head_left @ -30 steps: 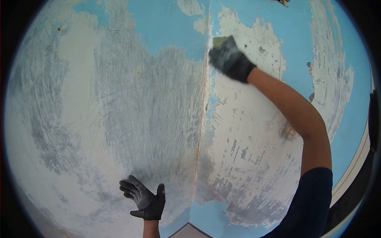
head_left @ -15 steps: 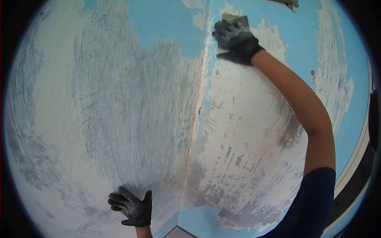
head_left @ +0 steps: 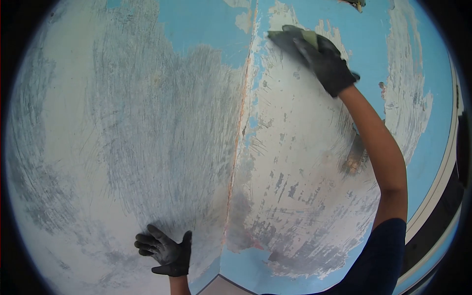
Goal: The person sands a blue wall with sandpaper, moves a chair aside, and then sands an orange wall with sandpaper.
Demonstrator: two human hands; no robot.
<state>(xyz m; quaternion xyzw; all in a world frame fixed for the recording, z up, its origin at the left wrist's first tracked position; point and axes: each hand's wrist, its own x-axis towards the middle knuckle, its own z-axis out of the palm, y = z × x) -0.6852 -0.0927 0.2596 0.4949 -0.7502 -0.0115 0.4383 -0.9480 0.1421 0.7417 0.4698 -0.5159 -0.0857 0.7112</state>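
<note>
Against the upper part of the right-hand wall face, my right hand (head_left: 322,61) in a dark glove presses a greenish sheet of sandpaper (head_left: 310,38). The fingers lie over the sheet and hide much of it, and motion blurs its edge. My left hand (head_left: 167,251), gloved too, rests low on the left wall face with its fingers spread and nothing in it. Both hands touch the wall (head_left: 162,132), where light blue paint is worn away to scratched white and grey patches.
A cracked, orange-brown seam (head_left: 236,157) runs down between the two wall faces. A dark recessed patch (head_left: 355,155) sits near my right forearm. A dark-edged opening (head_left: 351,2) shows at the top, and a pale curved rim (head_left: 435,196) borders the right side.
My right hand has turned and shifted slightly right and down, with the sandpaper still under it. My left hand stays spread on the wall in nearly the same place.
</note>
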